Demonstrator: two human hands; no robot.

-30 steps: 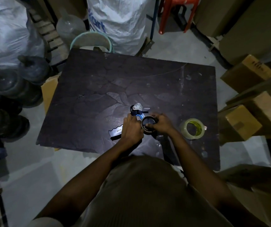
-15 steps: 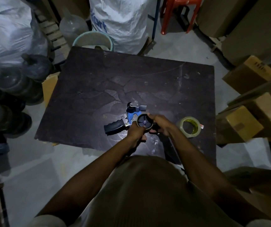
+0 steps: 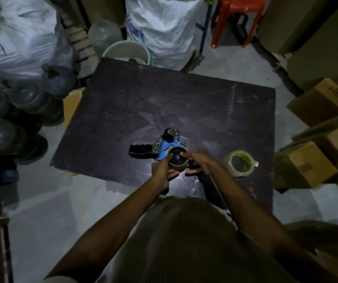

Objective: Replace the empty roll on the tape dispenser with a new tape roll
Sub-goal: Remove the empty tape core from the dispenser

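Note:
A blue and black tape dispenser (image 3: 161,147) lies on its side on the dark table (image 3: 123,111), its black handle pointing left. An empty brown roll (image 3: 179,164) sits on the dispenser's black hub. My left hand (image 3: 163,169) grips the left side of that roll and the dispenser's lower edge. My right hand (image 3: 199,162) holds the roll's right side, one finger lying over the hub. A new roll of clear tape (image 3: 240,163) lies flat on the table to the right of my hands.
Cardboard boxes (image 3: 306,166) stand close on the right. A bucket (image 3: 127,53), white sacks (image 3: 164,23) and a red stool (image 3: 238,13) are beyond the table's far edge. Dark round jugs (image 3: 4,119) crowd the floor on the left.
The dispenser was turned on the table, so its handle now shows on the left. My left hand moved off the handle to the roll. My right hand stays at the roll.

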